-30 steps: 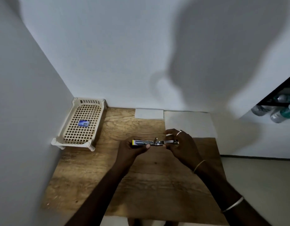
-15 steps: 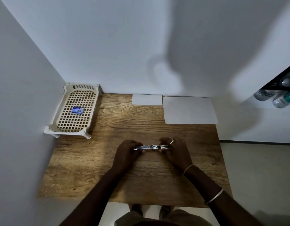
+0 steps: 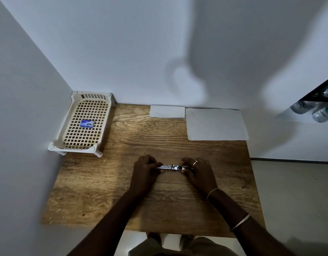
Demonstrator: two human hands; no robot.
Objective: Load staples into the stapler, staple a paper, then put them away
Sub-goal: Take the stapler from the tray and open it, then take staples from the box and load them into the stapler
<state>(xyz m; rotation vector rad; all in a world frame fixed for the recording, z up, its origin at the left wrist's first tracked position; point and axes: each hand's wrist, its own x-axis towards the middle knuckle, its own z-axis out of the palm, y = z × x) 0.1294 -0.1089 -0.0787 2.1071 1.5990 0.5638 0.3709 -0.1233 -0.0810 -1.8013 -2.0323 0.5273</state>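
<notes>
Wooden table [image 3: 107, 191], slim silver stapler [image 3: 170, 167] held level, left hand [image 3: 143, 171], right hand [image 3: 199, 172] clasping its ends

Two hands [image 3: 144, 171] [image 3: 199, 172], two papers [image 3: 167, 111] [image 3: 215, 124], one stapler [image 3: 170, 167], one basket [image 3: 74, 149], one box [image 3: 87, 123]

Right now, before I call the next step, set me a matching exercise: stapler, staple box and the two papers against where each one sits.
Things:
1. stapler
2. blue staple box
3. large sheet
4. small card

Places:
A. in the cream tray, far left
B. far right corner of the table
C. gripped at its ends by the left hand and right hand
D. middle of the far edge, by the wall

Pairs: 1-C, 2-A, 3-B, 4-D
</notes>
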